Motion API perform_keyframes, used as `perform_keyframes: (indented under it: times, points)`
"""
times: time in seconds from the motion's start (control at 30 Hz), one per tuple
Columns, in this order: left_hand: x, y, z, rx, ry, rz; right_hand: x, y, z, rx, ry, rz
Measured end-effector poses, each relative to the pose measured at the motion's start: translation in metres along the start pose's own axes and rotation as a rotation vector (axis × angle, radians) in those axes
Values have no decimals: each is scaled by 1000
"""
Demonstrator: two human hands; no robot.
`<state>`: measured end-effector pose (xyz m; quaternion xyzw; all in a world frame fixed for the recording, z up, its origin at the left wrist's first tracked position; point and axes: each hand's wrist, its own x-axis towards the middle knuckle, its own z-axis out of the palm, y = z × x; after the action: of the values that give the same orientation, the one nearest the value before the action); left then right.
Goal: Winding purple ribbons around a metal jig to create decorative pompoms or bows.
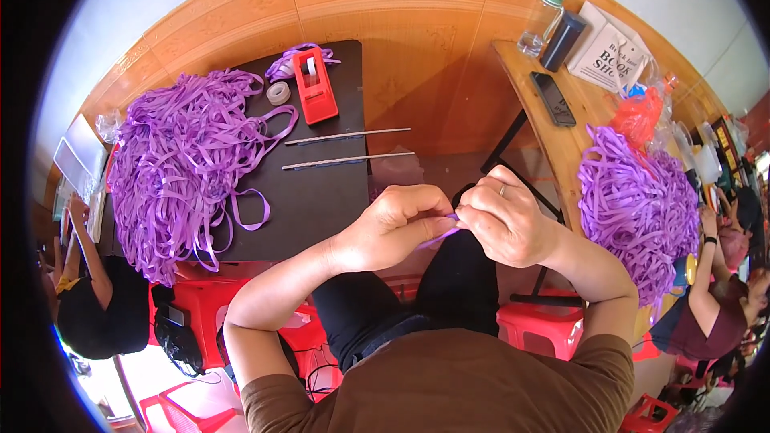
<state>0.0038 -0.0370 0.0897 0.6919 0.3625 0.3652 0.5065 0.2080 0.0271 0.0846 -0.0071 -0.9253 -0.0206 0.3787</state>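
Above my lap, my left hand [401, 224] and my right hand [509, 220] meet, pinching a short stretch of purple ribbon [439, 236] between them. Most of the ribbon is hidden by my fingers. A ring shows on my right hand. To the left, a big tangled heap of purple ribbon [180, 160] covers much of the dark table [321, 224] and hangs over its front edge. Two thin metal rods [353, 160] lie near that table's right side, their ends sticking out past the edge.
Behind the rods stand a red tape dispenser [316, 88] and a tape roll [278, 94]. On the wooden table [521, 80] at right are another ribbon heap [638, 208], a phone [553, 99], bottles [563, 40] and a paper bag [605, 48]. Red stools [545, 325] stand below; people sit at both sides.
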Motion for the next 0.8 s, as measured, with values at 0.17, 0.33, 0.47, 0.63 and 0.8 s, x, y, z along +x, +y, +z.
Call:
perform_keyframes:
  times: [0.17, 0.33, 0.47, 0.63, 0.8]
  points:
    - [1, -5, -7, -254, -117, -201, 4, -5, -5, -199, -46, -194]
    - [4, -6, -5, -190, -66, -234, 0, 4, -2, -135, -75, -119]
    - [11, -5, -10, -131, -39, -180, 3, 7, 1, -99, -81, 12]
    - [19, 0, -22, -142, -43, -186, 9, 17, 1, 416, -49, 354]
    - [21, -2, -26, -284, 54, -241, 1, 21, 13, 906, -9, 669]
